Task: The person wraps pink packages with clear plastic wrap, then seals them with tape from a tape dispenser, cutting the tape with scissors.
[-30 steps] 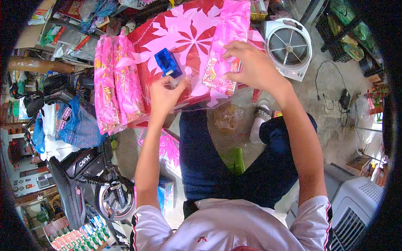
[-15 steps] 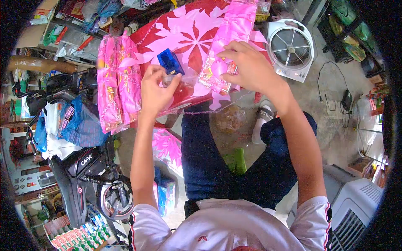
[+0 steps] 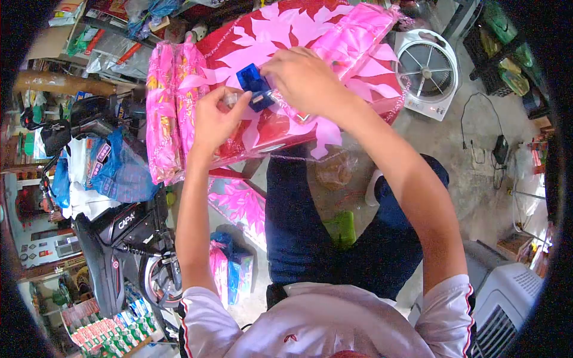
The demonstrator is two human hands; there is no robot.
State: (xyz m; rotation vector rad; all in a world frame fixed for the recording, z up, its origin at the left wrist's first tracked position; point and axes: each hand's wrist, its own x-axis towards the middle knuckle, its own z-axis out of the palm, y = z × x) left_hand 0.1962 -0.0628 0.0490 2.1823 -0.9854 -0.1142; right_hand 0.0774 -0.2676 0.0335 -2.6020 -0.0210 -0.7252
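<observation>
A blue tape dispenser (image 3: pixel 261 100) rests on the red tabletop with pink leaf cutouts, between my two hands. My left hand (image 3: pixel 218 116) is closed in a pinch at its left side, on what looks like a bit of clear tape (image 3: pixel 231 100). My right hand (image 3: pixel 307 80) is closed round the lower end of a pink wrapped package (image 3: pixel 352 39), right beside the dispenser; its fingertips are partly hidden. The package slants up to the right. Two similar pink packages (image 3: pixel 164 113) lie side by side at the table's left edge.
A white box fan (image 3: pixel 427 71) stands on the floor at right, with a black adapter and cable (image 3: pixel 500 149) near it. A black motorbike (image 3: pixel 113 256) and blue bags (image 3: pixel 122 173) are at left. A grey-white appliance (image 3: pixel 513 292) is at lower right.
My right hand has moved left to the dispenser, and the package end has swung left with it, so the package slants more. My left hand stays pinched by the dispenser.
</observation>
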